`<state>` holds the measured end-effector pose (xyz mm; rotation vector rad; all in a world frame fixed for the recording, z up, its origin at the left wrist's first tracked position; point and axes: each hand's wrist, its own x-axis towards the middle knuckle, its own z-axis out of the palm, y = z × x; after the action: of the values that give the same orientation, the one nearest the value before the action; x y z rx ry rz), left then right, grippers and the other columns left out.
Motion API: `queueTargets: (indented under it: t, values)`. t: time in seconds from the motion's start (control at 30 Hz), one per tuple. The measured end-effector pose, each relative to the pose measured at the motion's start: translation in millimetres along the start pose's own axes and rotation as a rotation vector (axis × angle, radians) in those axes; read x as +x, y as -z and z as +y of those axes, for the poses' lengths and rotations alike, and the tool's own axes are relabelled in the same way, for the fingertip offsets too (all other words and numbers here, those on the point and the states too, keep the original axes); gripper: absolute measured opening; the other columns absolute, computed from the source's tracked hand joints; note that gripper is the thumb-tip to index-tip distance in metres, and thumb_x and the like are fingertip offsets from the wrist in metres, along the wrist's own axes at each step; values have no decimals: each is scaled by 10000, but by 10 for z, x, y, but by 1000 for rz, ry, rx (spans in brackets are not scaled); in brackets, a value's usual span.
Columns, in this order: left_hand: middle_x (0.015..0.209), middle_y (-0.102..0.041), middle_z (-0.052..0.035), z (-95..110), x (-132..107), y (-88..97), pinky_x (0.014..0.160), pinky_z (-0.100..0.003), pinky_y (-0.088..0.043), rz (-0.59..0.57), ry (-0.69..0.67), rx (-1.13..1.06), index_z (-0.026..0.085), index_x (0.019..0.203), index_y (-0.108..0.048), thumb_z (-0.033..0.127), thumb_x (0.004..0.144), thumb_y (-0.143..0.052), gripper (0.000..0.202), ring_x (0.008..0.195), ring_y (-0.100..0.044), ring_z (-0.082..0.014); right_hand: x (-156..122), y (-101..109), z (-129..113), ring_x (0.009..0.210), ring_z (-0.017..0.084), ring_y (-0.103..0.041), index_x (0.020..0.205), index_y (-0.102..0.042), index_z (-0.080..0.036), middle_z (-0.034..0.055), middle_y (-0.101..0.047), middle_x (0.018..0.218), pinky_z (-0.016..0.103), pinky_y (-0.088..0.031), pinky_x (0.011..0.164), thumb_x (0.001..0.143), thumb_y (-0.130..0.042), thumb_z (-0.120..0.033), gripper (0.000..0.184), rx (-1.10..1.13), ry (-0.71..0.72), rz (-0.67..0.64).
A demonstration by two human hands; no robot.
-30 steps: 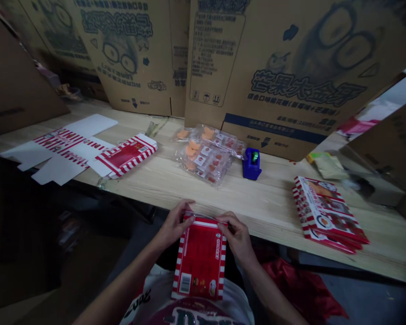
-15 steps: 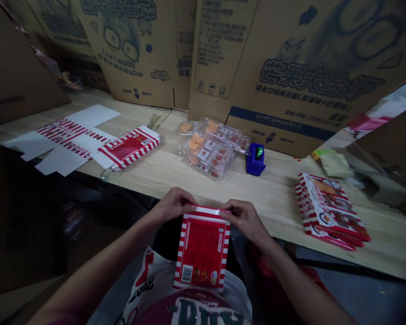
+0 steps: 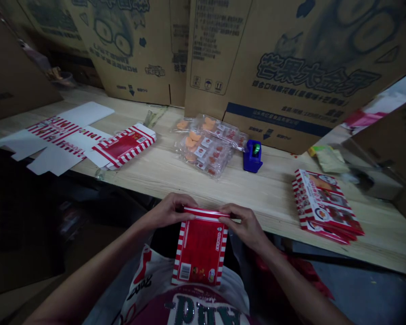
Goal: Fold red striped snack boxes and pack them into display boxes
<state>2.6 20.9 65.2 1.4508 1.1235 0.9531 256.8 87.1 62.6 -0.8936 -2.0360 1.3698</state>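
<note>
Fingers of both hands are closed on the top edge of the red striped box, upright just below them against the person's body; it seems light, thin cardboard, best held by edges.

Bare forearms, no sleeves; white shirt, maroon panel, green glitter lettering, red-black print, perhaps a logo.

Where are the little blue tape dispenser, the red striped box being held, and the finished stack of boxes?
blue tape dispenser (image 3: 252, 156), head view, its body.
red striped box (image 3: 199, 250), head view, red back panel.
stack of boxes (image 3: 326, 205), head view, top box's face.
</note>
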Motion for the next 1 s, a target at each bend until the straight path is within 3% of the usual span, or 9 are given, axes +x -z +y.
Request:
queueTargets:
  t: [0.1, 0.2, 0.27, 0.33, 0.47, 0.57, 0.77, 0.9, 1.0]
  values:
    - [940, -721, -83, -172, -100, -196, 786, -310, -482, 172, 25, -183, 187, 822, -739, 317, 753, -716, 149, 877, -657, -218, -173, -200, 90, 868, 194, -667, 798, -695, -199, 68, -725, 912, 300, -499, 806, 844, -647, -269, 97, 5, 51, 164]
    - [864, -683, -56, -355, -142, -411, 770, -293, -459, 318, 35, -298, 178, 742, -694, 321, 770, -704, 146, 825, -622, -193, -262, -342, 180, 895, 190, -658, 809, -682, -212, 57, -712, 923, 308, -498, 826, 873, -599, -292, 131, 72, -14, 261]
    - [831, -641, -31, -466, -137, -509, 746, -270, -437, 424, 44, -324, 178, 729, -653, 321, 791, -689, 160, 799, -585, -173, -182, -270, 262, 910, 202, -661, 873, -694, -215, 60, -715, 946, 322, -511, 815, 849, -621, -348, 153, 156, -65, 172]
    - [815, -602, -15, -552, -105, -553, 739, -259, -421, 503, 58, -338, 180, 732, -622, 322, 786, -700, 171, 788, -555, -163, 21, 9, 358, 878, 213, -666, 887, -709, -205, 64, -724, 927, 334, -527, 780, 755, -698, -403, 238, 182, -118, 206]
    - [823, -564, -9, -548, -28, -557, 761, -266, -408, 473, 77, -356, 177, 744, -610, 352, 776, -709, 203, 798, -535, -168, 618, 920, 539, 815, 177, -629, 801, -676, -181, 37, -698, 843, 290, -514, 710, 718, -666, -433, 265, 63, -194, 770]
    - [823, -554, -8, -462, -13, -536, 752, -267, -395, 434, 97, -318, 185, 774, -621, 381, 797, -680, 206, 798, -526, -173, 1070, 1380, 711, 743, 152, -609, 794, -646, -149, 23, -660, 780, 259, -494, 628, 811, -607, -383, 238, 35, -295, 886]
    - [811, -537, -8, -464, -24, -484, 781, -268, -380, 437, 66, -238, 188, 716, -607, 392, 822, -644, 233, 814, -515, -180, 1517, 1426, 1024, 828, 153, -639, 1052, -621, -133, 47, -650, 1014, 317, -556, 713, 919, -595, -341, 248, 50, -473, 843]
    - [814, -541, -12, -475, -23, -479, 766, -263, -384, 408, 51, -206, 192, 700, -585, 402, 834, -626, 252, 820, -510, -185, 1625, 1386, 1109, 921, 182, -632, 1109, -620, -147, 66, -631, 1130, 341, -556, 762, 911, -604, -326, 267, 63, -444, 937]
    - [801, -546, -13, -456, -31, -474, 771, -268, -385, 382, 35, -179, 195, 714, -574, 402, 858, -592, 253, 808, -511, -186, 1620, 1341, 1160, 858, 163, -640, 1044, -632, -127, 51, -652, 1038, 320, -555, 723, 907, -613, -323, 240, 102, -383, 1011]
